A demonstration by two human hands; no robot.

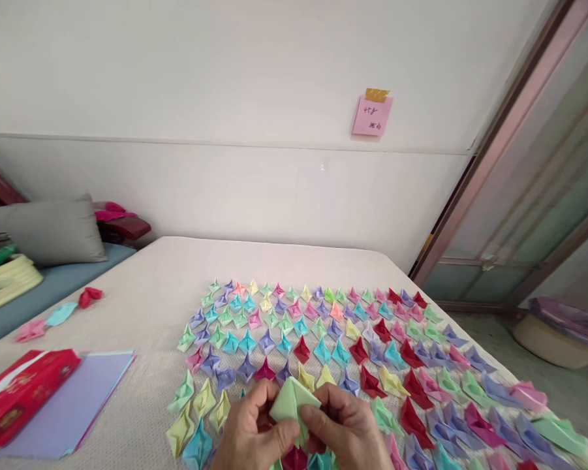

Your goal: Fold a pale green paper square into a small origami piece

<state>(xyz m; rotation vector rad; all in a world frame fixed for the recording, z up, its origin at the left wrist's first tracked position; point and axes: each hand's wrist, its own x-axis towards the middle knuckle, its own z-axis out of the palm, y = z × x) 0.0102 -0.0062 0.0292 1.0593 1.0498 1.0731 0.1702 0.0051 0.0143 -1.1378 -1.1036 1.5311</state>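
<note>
A pale green folded paper (290, 403) with a pointed top is pinched between my two hands, low in the middle of the view. My left hand (257, 427) grips its left side, thumb across the front. On its right side the fingers of my right hand (345, 427) are closed, the thumb pressing near the centre crease. Behind and around both hands stand rows of small folded paper boats in many colours, among them a dark red boat (372, 382) and a blue boat (197, 444). My hands hide some of the boats beneath them.
Left on the cream-covered table (147, 281) lie a stack of purple paper sheets (85, 391), a red packet (27, 391) and several crumpled paper pieces (61, 314). A grey cushion (53, 228) is beyond. A pink note (372, 116) hangs on the wall; a covered tub (558, 339) stands right.
</note>
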